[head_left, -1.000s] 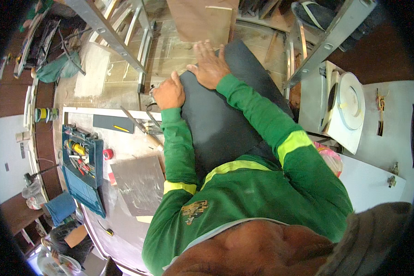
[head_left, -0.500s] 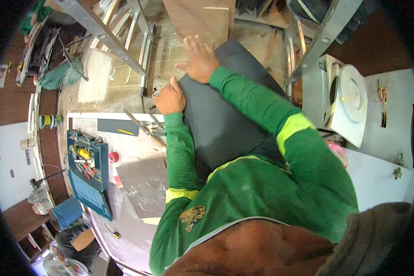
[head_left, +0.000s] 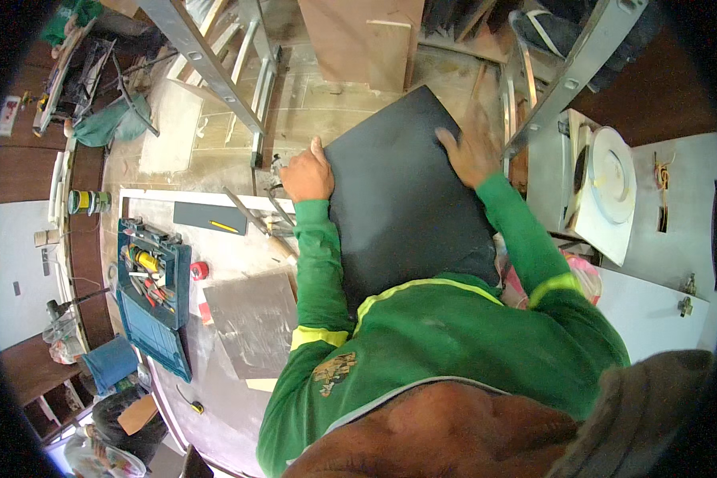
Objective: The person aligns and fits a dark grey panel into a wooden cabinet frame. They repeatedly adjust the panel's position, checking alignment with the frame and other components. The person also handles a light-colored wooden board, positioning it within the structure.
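A flat black panel (head_left: 402,187) lies in front of my body, its lower end against my green shirt. My left hand (head_left: 307,174) is closed on the panel's left edge, thumb pointing up and fingers curled; what the fingertips touch is hidden. Over at the upper right edge of the panel, my right hand (head_left: 472,150) is held open. Its thumb stands apart over the black surface, and its stretched fingers are blurred by motion. Whether it touches the panel I cannot tell.
On the left sits an open blue toolbox (head_left: 155,275) with hand tools. Near it are a red tape roll (head_left: 199,271), a dark strip bearing a yellow pencil (head_left: 225,225), and a scuffed grey sheet (head_left: 251,327). Metal ladder legs (head_left: 207,68) rise ahead; a white disc (head_left: 611,169) stands right.
My right hand has swept from the panel's far left corner to its right edge. The panel has turned slightly and shows more of its surface. My left hand stays at the left edge.
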Tool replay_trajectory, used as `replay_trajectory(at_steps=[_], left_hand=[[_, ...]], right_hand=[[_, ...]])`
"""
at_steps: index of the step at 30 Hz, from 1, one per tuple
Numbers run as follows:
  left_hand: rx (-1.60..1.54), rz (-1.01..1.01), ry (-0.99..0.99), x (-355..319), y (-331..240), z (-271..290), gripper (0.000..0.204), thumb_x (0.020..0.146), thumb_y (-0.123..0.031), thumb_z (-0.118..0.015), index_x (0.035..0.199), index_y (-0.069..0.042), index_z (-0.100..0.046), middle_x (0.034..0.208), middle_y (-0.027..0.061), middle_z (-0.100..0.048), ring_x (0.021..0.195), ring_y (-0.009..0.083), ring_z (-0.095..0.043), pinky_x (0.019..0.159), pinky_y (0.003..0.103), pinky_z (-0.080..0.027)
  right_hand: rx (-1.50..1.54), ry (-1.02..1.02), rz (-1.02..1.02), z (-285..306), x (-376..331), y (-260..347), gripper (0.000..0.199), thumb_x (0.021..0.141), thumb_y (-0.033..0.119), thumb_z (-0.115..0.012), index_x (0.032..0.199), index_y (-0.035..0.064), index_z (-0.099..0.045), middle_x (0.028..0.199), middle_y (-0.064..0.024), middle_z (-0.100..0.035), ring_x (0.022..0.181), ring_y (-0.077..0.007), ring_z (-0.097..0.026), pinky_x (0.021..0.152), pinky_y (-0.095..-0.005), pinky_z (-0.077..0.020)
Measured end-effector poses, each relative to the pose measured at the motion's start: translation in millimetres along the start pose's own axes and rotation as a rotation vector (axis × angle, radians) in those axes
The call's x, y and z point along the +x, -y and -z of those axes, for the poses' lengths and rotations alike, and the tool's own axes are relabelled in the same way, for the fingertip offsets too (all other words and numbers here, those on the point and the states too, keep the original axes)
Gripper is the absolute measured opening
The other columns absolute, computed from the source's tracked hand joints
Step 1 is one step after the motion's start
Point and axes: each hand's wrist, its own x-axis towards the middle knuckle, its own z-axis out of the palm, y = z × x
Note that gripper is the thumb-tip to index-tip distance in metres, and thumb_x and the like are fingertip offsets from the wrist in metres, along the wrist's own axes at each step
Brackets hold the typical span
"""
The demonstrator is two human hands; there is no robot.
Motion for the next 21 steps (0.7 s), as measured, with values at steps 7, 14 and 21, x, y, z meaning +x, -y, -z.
replay_trajectory(at_steps=[7,14,21], left_hand=[[-0.061,0.062,-0.168,-6,37,-27,0.062,0.108,-0.045,-0.040,0.076,-0.006,-0.075,0.079,0.0190,-0.073,0.073,0.0372,-0.070,0.077,0.055,-0.049],[-0.174,0.180,0.024,12,51,7,0.063,0.110,-0.044,-0.035,0.083,-0.003,-0.075,0.081,0.0207,-0.073,0.076,0.0397,-0.070,0.079,0.055,-0.048],[-0.107,0.246,-0.184,-27,118,-11,0.042,0.107,-0.034,-0.042,0.095,-0.010,-0.075,0.082,0.0196,-0.072,0.077,0.0389,-0.071,0.076,0.060,-0.049]], right_hand=[[-0.420,0.024,0.081,19,-30,12,0.092,0.101,0.063,-0.050,0.164,0.0025,-0.021,0.171,-0.0201,-0.018,0.159,-0.0394,-0.013,0.120,-0.0702,-0.0156],[-0.376,-0.088,0.608,-103,18,147,0.093,0.101,0.063,-0.047,0.163,-0.0008,-0.020,0.171,-0.0245,-0.013,0.160,-0.0390,-0.009,0.118,-0.0728,-0.0181],[-0.127,0.767,1.036,-2,-114,185,0.097,0.089,0.058,-0.066,0.159,-0.0002,-0.033,0.168,-0.0241,-0.026,0.157,-0.0404,-0.019,0.123,-0.0647,-0.0159]])
